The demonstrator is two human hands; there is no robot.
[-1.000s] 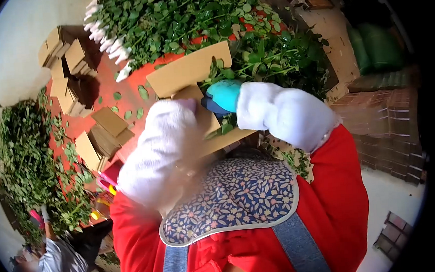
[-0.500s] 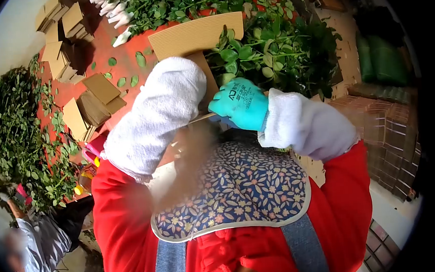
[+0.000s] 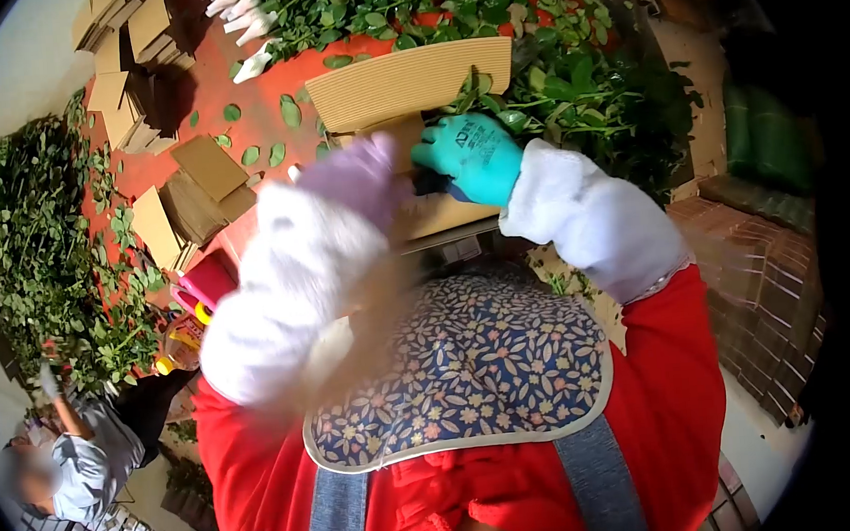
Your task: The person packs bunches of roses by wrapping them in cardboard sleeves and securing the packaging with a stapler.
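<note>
My left hand point(image 3: 356, 177), in a lilac glove with a white towelling sleeve, is over the near side of the cardboard and smeared by motion; its fingers cannot be made out. To its right, my right hand point(image 3: 472, 156), in a teal glove, is closed at the cardboard's edge, and what it grips is hidden. A corrugated cardboard sheet point(image 3: 414, 81) lies just beyond both hands, with a lower cardboard part partly behind them. Leafy green stems point(image 3: 570, 91) lie to the right, some leaves overlapping the sheet.
Stacked cardboard pieces point(image 3: 201, 187) sit on the red table point(image 3: 260, 120) at left, near a pink object point(image 3: 210, 279). More stems point(image 3: 40, 250) lie far left, where a co-worker's sleeve point(image 3: 82, 471) shows. White-wrapped bundle ends point(image 3: 255, 62) are at the back.
My left hand has come into view from behind its sleeve, over the cardboard. My right hand has moved slightly up and right, still closed. The view has shifted a little.
</note>
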